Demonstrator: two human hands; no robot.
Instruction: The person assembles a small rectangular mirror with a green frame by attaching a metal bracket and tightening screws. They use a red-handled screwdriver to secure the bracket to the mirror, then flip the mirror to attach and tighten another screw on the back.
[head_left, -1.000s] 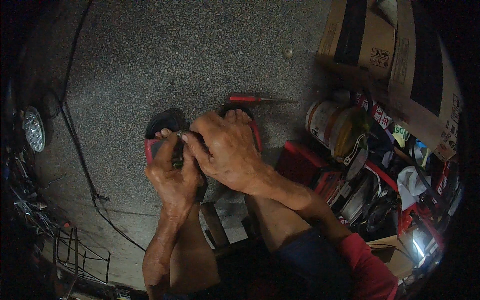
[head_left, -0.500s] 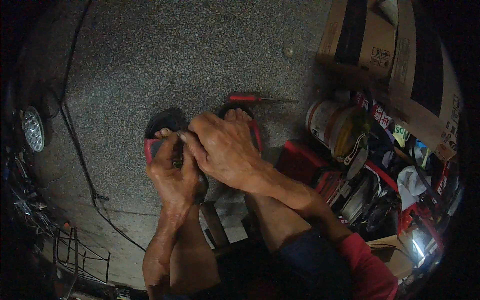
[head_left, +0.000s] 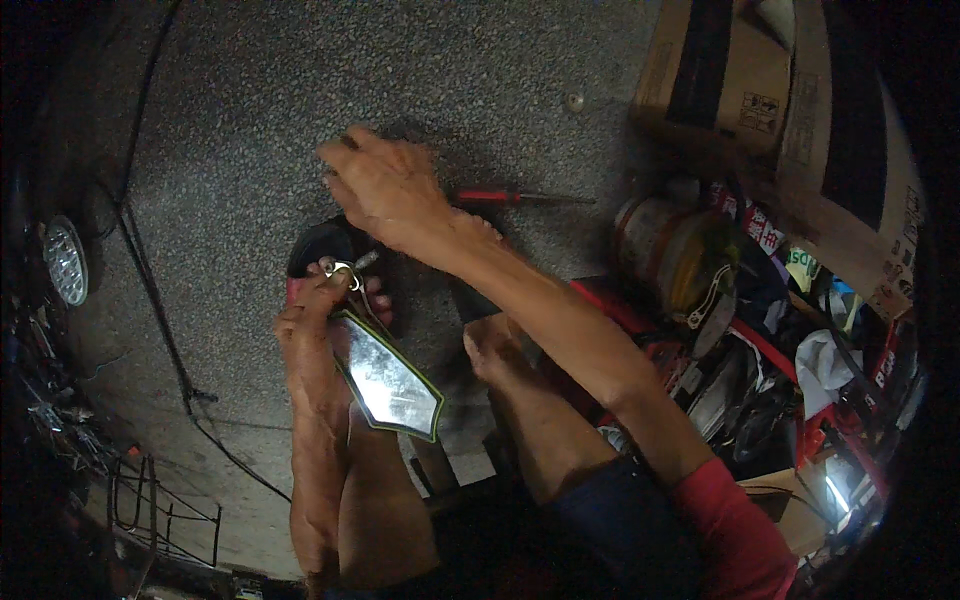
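Mirror (head_left: 388, 378): angular, with a yellow-green rim; it is in the left hand (head_left: 318, 305), reflective face in view, its pointed end toward the person, over the left leg.
Metal fitting (head_left: 343, 272): at the mirror's far end, by the left fingertips.
Hands: apart; the left is closed around the mirror's fitting end; the right hand (head_left: 385, 190) is out ahead with bent fingers, and whether it grips anything cannot be told.
Screwdriver (head_left: 525, 197): red-handled, on the speckled floor (head_left: 250, 120), just right of the right hand.
Sandal (head_left: 322, 243): dark-toed, just beyond the left hand.
Far right: cardboard boxes (head_left: 850, 150); a round tub (head_left: 672, 250) nearer.
Far left: black cable (head_left: 165, 310); round lamp (head_left: 66, 260).
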